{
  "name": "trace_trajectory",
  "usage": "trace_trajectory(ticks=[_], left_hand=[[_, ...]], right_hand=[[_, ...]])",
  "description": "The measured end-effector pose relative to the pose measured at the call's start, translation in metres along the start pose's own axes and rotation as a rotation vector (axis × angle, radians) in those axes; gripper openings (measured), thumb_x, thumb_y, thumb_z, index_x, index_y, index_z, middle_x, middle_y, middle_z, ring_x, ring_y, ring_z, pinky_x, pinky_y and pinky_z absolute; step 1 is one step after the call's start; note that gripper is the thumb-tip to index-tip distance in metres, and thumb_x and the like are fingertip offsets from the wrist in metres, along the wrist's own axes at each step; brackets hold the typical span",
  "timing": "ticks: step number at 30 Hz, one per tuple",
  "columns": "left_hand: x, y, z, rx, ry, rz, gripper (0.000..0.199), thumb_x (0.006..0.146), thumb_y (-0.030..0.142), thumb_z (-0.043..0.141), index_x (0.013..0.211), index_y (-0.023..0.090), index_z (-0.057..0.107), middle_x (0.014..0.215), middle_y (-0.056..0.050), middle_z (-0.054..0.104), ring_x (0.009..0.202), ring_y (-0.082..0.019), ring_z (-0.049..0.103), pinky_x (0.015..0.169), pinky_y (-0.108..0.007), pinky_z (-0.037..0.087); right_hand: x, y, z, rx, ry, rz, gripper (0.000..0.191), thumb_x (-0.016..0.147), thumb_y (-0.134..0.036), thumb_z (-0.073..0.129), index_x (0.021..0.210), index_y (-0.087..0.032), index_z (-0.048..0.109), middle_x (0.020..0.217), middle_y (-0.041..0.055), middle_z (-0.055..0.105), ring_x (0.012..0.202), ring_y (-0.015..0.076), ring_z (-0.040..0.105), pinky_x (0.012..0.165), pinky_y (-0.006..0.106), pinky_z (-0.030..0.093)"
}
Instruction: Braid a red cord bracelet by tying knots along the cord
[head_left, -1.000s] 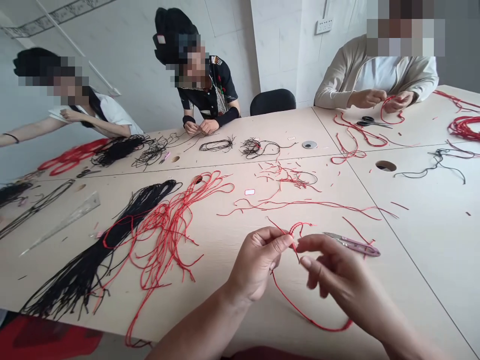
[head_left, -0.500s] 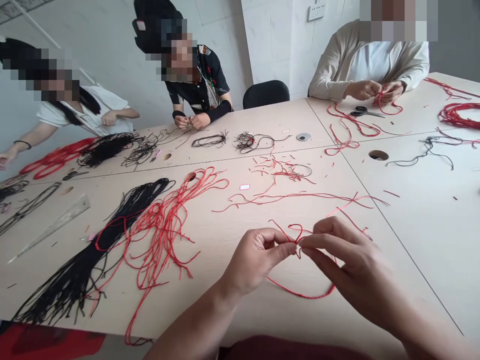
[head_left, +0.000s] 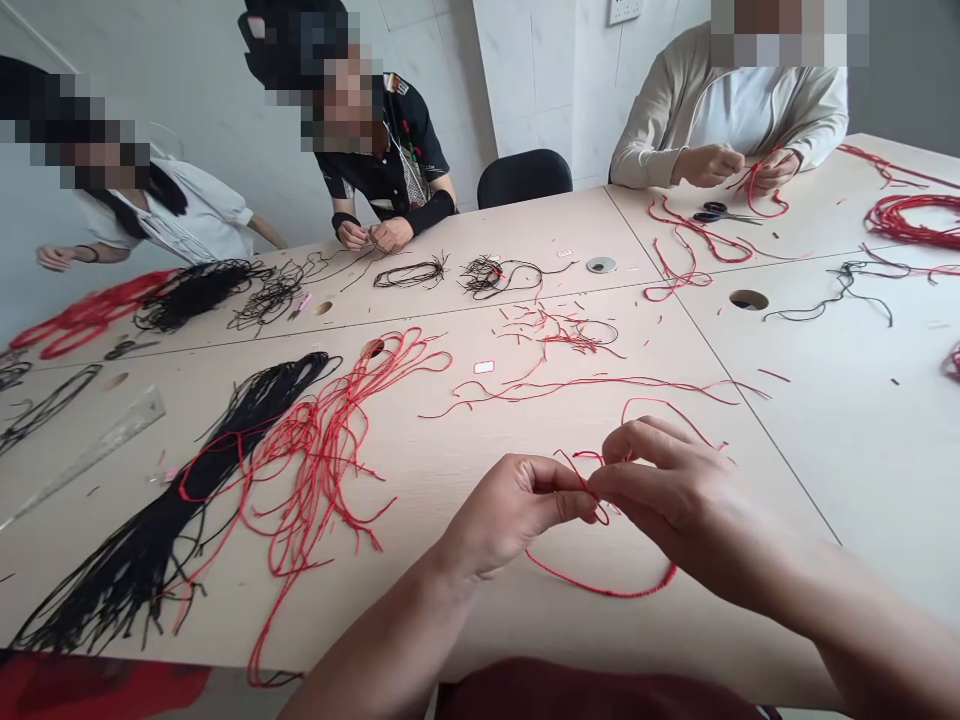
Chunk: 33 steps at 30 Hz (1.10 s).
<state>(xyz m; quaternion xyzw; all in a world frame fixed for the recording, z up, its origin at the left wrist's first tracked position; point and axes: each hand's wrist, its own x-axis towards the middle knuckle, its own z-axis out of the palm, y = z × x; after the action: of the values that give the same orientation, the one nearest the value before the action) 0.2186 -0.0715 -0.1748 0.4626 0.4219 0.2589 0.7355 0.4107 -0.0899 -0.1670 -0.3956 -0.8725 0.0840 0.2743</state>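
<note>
A thin red cord (head_left: 622, 594) hangs in a curve below my hands, its lower part looking braided. My left hand (head_left: 517, 510) pinches it between thumb and index finger. Close against that pinch, my right hand (head_left: 675, 490) is closed on the same cord, fingertips nearly touching the left ones. Small loops and a loose end stick up and down around the fingertips; the exact crossing of the strands is hidden by the fingers. Beyond my right hand, a strand of red cord arches over the table.
Left of my hands lie a bundle of black cords (head_left: 247, 430) and a tangle of red cords (head_left: 330, 450). A clear triangular ruler (head_left: 90, 455) lies farther left. Red cord scraps (head_left: 562, 330) are scattered ahead. Black scissors (head_left: 720, 212) lie near a co-worker's hands (head_left: 772, 172); two other people sit opposite.
My right fingertips have shifted slightly left over the pinch, and the small loops have changed shape. The co-worker at far left has raised a hand off the table; the view has shifted slightly.
</note>
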Motion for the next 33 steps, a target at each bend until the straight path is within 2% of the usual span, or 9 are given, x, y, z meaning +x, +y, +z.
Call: trace_trajectory(ticks=[5, 9, 14, 16, 19, 22, 26, 28, 33], left_hand=[[0.002, -0.005, 0.001, -0.005, 0.008, -0.036, 0.017, 0.067, 0.029, 0.087, 0.067, 0.016, 0.076, 0.068, -0.001, 0.072, 0.072, -0.015, 0.064, 0.076, -0.027, 0.048], [0.003, -0.006, 0.001, -0.010, -0.008, -0.054, 0.013, 0.067, 0.024, 0.083, 0.065, 0.016, 0.074, 0.067, -0.003, 0.073, 0.065, -0.014, 0.061, 0.066, -0.025, 0.046], [0.002, -0.004, -0.001, -0.033, 0.002, -0.054, 0.011, 0.069, 0.023, 0.076, 0.064, 0.014, 0.072, 0.064, -0.003, 0.071, 0.043, -0.005, 0.031, 0.044, -0.023, 0.020], [0.001, -0.003, -0.001, -0.049, 0.015, -0.046, 0.013, 0.069, 0.026, 0.077, 0.065, 0.014, 0.072, 0.064, -0.003, 0.071, 0.043, -0.004, 0.027, 0.044, -0.024, 0.015], [-0.001, -0.003, -0.001, -0.070, 0.036, -0.025, 0.013, 0.069, 0.026, 0.077, 0.066, 0.014, 0.073, 0.062, -0.002, 0.069, 0.044, -0.004, 0.029, 0.044, -0.024, 0.016], [-0.003, -0.002, 0.000, -0.083, 0.063, 0.005, 0.013, 0.070, 0.027, 0.076, 0.067, 0.015, 0.073, 0.063, -0.001, 0.068, 0.044, -0.005, 0.031, 0.044, -0.023, 0.020], [-0.005, -0.002, 0.000, -0.055, 0.081, 0.084, 0.013, 0.074, 0.028, 0.076, 0.071, 0.015, 0.075, 0.070, -0.003, 0.070, 0.061, -0.011, 0.054, 0.059, -0.023, 0.041], [-0.006, -0.002, 0.001, 0.032, 0.091, 0.118, 0.013, 0.076, 0.028, 0.075, 0.073, 0.015, 0.075, 0.069, -0.003, 0.068, 0.069, -0.014, 0.059, 0.067, -0.026, 0.046], [-0.009, -0.009, 0.010, 0.470, 0.230, 0.297, 0.010, 0.079, 0.016, 0.067, 0.070, 0.017, 0.069, 0.061, 0.003, 0.055, 0.056, -0.010, 0.043, 0.054, -0.024, 0.034]], right_hand=[[0.005, 0.005, -0.007, 0.062, -0.071, -0.039, 0.033, 0.094, -0.005, 0.047, 0.080, -0.021, 0.074, 0.075, 0.0046, 0.063, 0.066, 0.0154, 0.055, 0.053, 0.024, 0.040], [0.016, 0.021, -0.007, 0.097, 0.017, -0.084, 0.027, 0.094, -0.005, 0.050, 0.086, -0.018, 0.074, 0.078, 0.0052, 0.068, 0.069, 0.0156, 0.062, 0.057, 0.025, 0.047], [0.013, 0.028, 0.000, 0.021, 0.187, 0.079, 0.017, 0.095, -0.012, 0.056, 0.105, -0.015, 0.070, 0.112, 0.0152, 0.069, 0.082, 0.0215, 0.069, 0.064, 0.032, 0.052], [0.005, 0.022, 0.000, 0.162, 0.173, 0.158, 0.011, 0.097, -0.017, 0.057, 0.100, -0.019, 0.067, 0.105, 0.0100, 0.069, 0.084, 0.0192, 0.068, 0.066, 0.030, 0.052], [-0.009, 0.010, -0.002, 0.411, 0.095, 0.222, 0.014, 0.098, -0.020, 0.056, 0.086, -0.023, 0.062, 0.082, -0.0001, 0.066, 0.073, 0.0128, 0.063, 0.063, 0.025, 0.050], [-0.019, 0.001, -0.002, 0.487, 0.033, 0.232, 0.014, 0.098, -0.019, 0.055, 0.086, -0.025, 0.060, 0.076, -0.0037, 0.064, 0.068, 0.0105, 0.059, 0.062, 0.024, 0.047], [-0.022, -0.003, 0.001, 0.444, 0.078, 0.214, 0.011, 0.097, -0.016, 0.056, 0.090, -0.025, 0.058, 0.072, -0.0048, 0.061, 0.063, 0.0094, 0.055, 0.056, 0.021, 0.043], [-0.020, -0.004, 0.002, 0.412, 0.131, 0.193, 0.010, 0.097, -0.016, 0.056, 0.096, -0.025, 0.060, 0.074, -0.0037, 0.060, 0.064, 0.0097, 0.055, 0.056, 0.020, 0.043], [-0.006, -0.007, 0.007, 0.321, 0.069, 0.224, 0.007, 0.095, -0.020, 0.062, 0.098, -0.021, 0.068, 0.085, 0.0018, 0.062, 0.067, 0.0117, 0.058, 0.059, 0.024, 0.046]])
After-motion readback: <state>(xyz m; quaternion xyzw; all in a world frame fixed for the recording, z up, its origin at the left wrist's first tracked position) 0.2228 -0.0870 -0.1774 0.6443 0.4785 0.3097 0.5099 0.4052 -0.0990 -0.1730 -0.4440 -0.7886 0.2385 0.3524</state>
